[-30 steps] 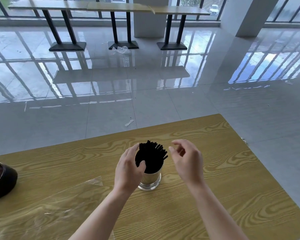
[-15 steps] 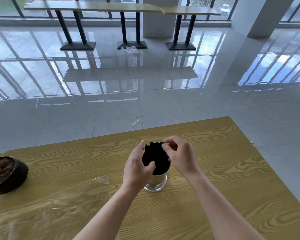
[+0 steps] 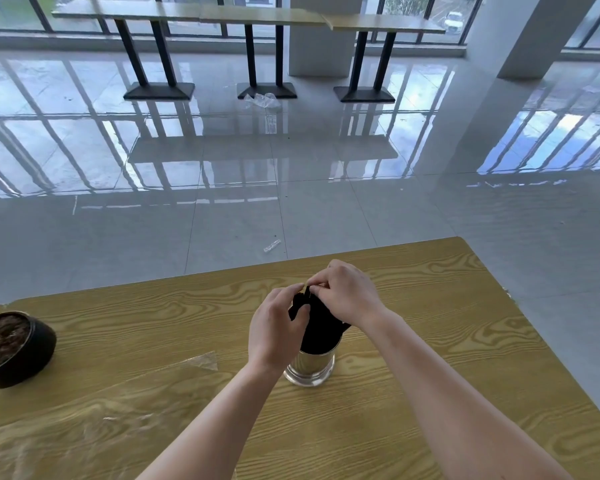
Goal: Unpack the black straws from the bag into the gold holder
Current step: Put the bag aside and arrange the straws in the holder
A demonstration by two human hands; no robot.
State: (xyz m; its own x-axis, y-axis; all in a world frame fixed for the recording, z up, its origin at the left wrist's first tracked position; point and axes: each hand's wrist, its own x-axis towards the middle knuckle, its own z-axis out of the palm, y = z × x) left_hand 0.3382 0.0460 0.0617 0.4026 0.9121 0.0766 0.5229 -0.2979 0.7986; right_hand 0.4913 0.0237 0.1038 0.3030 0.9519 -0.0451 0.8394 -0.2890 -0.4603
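Note:
A bundle of black straws (image 3: 317, 329) stands upright in the shiny gold holder (image 3: 309, 368) near the middle of the wooden table (image 3: 430, 341). My left hand (image 3: 274, 330) wraps the bundle from the left, thumb pressed on the straws. My right hand (image 3: 347, 294) covers the straw tips from the right, its fingers pinched on the top ends. The holder's rim is hidden by both hands. The clear plastic bag (image 3: 94, 417) lies flat and see-through on the table at the lower left.
A dark round bowl (image 3: 13, 348) with brown contents sits at the table's left edge. The table's far edge and right corner drop to a glossy tiled floor. Long tables on black legs (image 3: 257, 46) stand far off by the windows.
My right hand has come in from beside the holder and closed over the straw tips. My left hand has stayed on the bundle. The spread straw ends are now pressed together.

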